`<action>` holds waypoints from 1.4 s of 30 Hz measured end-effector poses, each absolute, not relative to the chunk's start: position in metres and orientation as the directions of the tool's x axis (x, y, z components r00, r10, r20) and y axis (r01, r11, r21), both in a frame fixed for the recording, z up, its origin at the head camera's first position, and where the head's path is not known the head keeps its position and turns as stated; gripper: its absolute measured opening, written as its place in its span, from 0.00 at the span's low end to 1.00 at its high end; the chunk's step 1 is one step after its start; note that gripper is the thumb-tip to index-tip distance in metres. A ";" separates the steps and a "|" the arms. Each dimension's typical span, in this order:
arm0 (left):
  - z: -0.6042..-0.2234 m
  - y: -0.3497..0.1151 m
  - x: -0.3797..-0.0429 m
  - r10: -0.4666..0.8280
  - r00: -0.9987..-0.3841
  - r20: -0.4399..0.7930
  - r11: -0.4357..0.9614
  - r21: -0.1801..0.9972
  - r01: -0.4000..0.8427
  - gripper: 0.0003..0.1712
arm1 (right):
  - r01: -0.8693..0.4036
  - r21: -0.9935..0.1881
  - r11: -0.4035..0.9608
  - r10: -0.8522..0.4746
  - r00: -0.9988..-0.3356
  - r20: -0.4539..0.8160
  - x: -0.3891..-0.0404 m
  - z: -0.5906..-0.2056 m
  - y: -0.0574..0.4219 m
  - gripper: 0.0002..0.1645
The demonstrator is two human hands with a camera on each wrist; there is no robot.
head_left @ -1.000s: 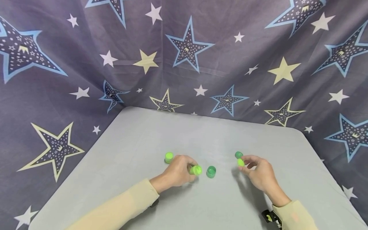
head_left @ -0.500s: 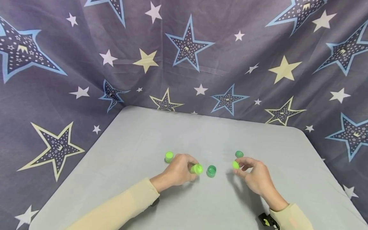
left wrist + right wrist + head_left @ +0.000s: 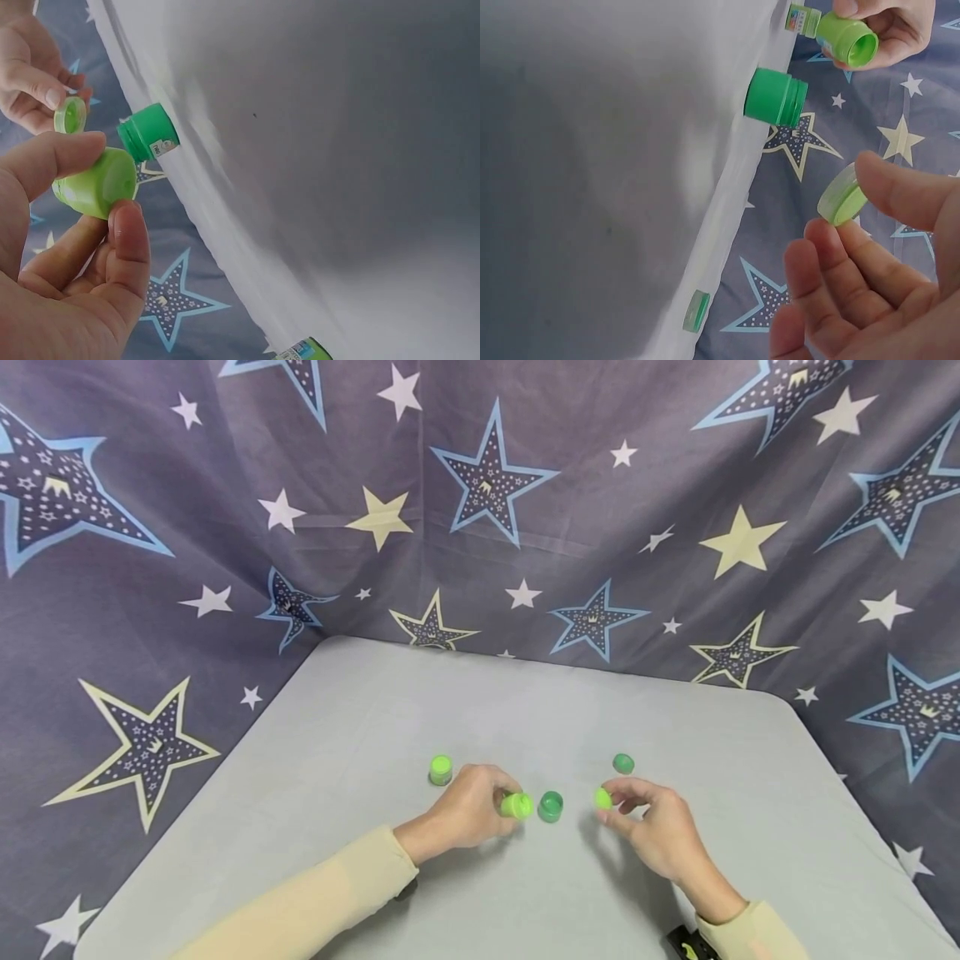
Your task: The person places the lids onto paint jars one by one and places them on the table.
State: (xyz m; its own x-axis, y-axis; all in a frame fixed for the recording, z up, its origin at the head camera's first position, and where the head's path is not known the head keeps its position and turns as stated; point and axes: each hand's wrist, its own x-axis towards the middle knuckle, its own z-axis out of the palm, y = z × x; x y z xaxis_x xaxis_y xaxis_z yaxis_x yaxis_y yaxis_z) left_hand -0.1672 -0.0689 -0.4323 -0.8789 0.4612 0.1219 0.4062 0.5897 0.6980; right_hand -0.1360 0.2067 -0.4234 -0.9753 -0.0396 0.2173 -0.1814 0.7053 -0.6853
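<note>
My left hand (image 3: 474, 806) grips a small lime-green jar (image 3: 517, 806) between thumb and fingers, tilted with its uncovered mouth (image 3: 863, 49) facing right. With thumb and fingertips, my right hand (image 3: 663, 831) pinches a lime-green lid (image 3: 602, 798) above the table; the right wrist view shows the lid (image 3: 842, 196) on edge, its rim translucent. Between the hands a dark green jar (image 3: 551, 807) stands upright without a lid. Its threaded neck shows in the left wrist view, with a small label on the jar (image 3: 150, 133).
A dark green lid (image 3: 623, 763) lies on the table beyond my right hand. Behind my left wrist stands another lime-green jar (image 3: 440, 770) with its lid on. The pale grey table (image 3: 480, 710) meets a dark star-patterned curtain (image 3: 480, 568) at the back and sides.
My right hand has moved left and slightly nearer with the lime-green lid, away from the dark green lid. My left hand has shifted the lime-green jar slightly right.
</note>
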 end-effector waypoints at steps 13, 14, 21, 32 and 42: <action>-0.432 -0.066 -0.163 0.477 -0.872 0.110 0.597 0.687 0.414 0.18 | -0.203 -0.701 0.684 -0.071 -0.975 0.212 -0.128 -0.423 0.196 0.19; -0.432 -0.066 -0.162 0.479 -0.871 0.110 0.597 0.687 0.415 0.18 | -0.204 -0.701 0.683 -0.074 -0.974 0.212 -0.127 -0.423 0.195 0.18; -0.432 -0.064 -0.161 0.488 -0.865 0.114 0.586 0.692 0.422 0.18 | -0.216 -0.712 0.669 -0.085 -0.973 0.215 -0.123 -0.424 0.190 0.19; -0.432 -0.061 -0.159 0.518 -0.845 0.130 0.574 0.680 0.456 0.18 | -0.212 -0.729 0.651 -0.109 -0.976 0.186 -0.118 -0.426 0.183 0.19; -0.432 -0.058 -0.157 0.529 -0.840 0.122 0.564 0.689 0.455 0.19 | -0.211 -0.753 0.623 -0.132 -0.978 0.164 -0.113 -0.428 0.177 0.19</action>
